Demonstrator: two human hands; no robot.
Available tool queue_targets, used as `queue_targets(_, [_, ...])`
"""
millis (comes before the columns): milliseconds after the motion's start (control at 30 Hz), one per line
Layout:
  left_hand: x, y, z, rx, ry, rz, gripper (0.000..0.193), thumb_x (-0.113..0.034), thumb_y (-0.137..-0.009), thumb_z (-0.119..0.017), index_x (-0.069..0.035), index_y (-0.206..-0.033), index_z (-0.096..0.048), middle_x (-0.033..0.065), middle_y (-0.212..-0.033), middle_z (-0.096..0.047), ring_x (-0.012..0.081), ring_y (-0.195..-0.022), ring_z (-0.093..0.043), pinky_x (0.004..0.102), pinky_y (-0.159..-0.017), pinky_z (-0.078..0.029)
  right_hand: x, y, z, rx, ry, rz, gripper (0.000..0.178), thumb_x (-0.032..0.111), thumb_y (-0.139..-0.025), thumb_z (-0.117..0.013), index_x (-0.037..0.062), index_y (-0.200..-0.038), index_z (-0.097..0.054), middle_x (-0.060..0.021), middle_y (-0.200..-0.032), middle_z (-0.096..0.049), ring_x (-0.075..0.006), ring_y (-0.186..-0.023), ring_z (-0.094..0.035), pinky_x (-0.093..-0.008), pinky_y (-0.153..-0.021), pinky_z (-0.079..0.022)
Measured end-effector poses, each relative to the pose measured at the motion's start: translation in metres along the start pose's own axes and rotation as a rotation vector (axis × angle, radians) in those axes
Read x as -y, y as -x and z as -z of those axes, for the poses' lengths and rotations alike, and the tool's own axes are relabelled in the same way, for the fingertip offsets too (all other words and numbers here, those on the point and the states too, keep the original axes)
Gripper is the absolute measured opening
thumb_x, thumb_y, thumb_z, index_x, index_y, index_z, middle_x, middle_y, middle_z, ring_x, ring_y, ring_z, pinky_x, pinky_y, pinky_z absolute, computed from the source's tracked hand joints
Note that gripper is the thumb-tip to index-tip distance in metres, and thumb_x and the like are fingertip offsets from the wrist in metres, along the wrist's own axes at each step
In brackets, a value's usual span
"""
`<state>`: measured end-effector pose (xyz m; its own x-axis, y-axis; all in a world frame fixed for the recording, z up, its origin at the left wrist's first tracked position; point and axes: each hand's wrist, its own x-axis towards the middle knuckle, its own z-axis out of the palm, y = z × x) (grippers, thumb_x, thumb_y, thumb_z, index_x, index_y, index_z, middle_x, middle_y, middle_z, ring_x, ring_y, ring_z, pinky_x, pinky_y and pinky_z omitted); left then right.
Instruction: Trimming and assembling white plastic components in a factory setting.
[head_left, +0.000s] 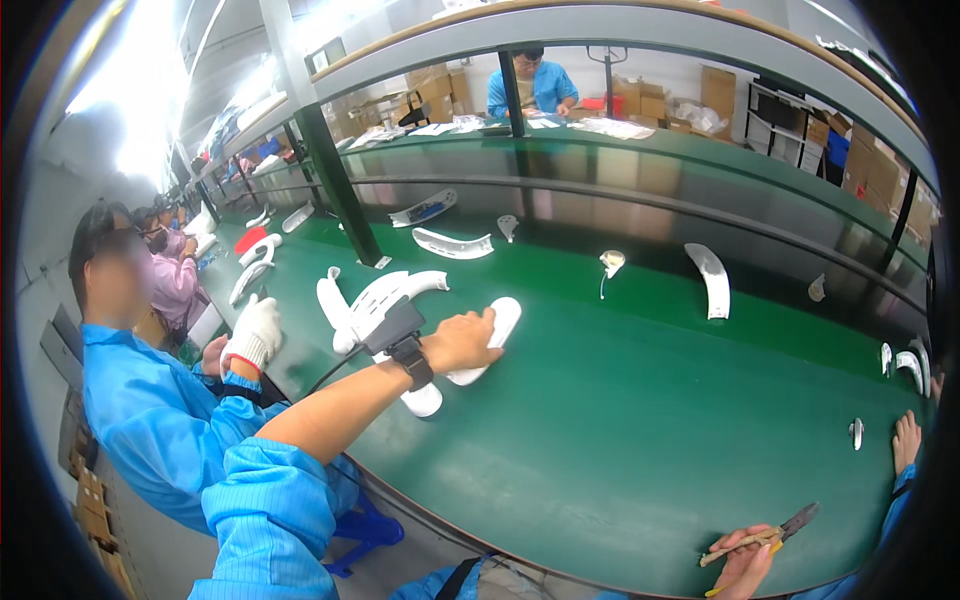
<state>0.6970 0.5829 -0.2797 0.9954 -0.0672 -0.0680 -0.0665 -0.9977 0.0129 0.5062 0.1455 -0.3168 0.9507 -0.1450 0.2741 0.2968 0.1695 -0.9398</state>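
Note:
My left hand [458,342], with a black strapped device on its wrist, is closed over a smooth white elongated plastic part [506,318] lying on the green work surface. Its fingers and thumb press on the part's near side. Several white curved plastic shells [380,300] are piled just left of that hand, one with slots. A rounded white piece [424,401] shows beneath my forearm. At the lower right, near the bench edge, my right hand [748,568] grips a pair of pliers [775,537] with worn yellowish handles, dark jaws pointing up and right.
A green bench [560,450] stretches across, with white shells [712,280] and small parts [612,264] along its far side. A green post [335,185] rises beyond the pile. One co-worker [150,400] stands close left, wearing a white glove; another's hand [907,440] rests at far right.

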Motion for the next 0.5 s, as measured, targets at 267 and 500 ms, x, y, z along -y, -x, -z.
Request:
queue_targets(267, [0.012,-0.024,0.054,0.041,0.247,0.161,0.044,-0.042,-0.083,-0.049,0.000,-0.081,-0.063,0.0144,-0.064,-0.064,0.0302,-0.069,-0.064,0.0386,-0.066,-0.051,-0.002,0.003,-0.014,-0.028,-0.020,0.018,0.034,0.034,-0.094,-0.039,0.0027,-0.105,-0.045,-0.0145,-0.086,-0.053,-0.0251,-0.075,-0.055,-0.0343,-0.060,-0.051])
queue_targets(500, [-0.008,0.005,0.010,-0.013,0.007,-0.040,0.069,-0.048,-0.079,-0.053,0.001,-0.125,-0.035,0.0259,-0.094,-0.057,0.0405,-0.086,-0.058,0.0438,-0.075,-0.048,-0.001,0.010,-0.026,-0.027,-0.004,0.002,0.034,0.035,-0.093,-0.041,0.0025,-0.104,-0.046,-0.0142,-0.085,-0.053,-0.0253,-0.075,-0.055,-0.0353,-0.059,-0.052])
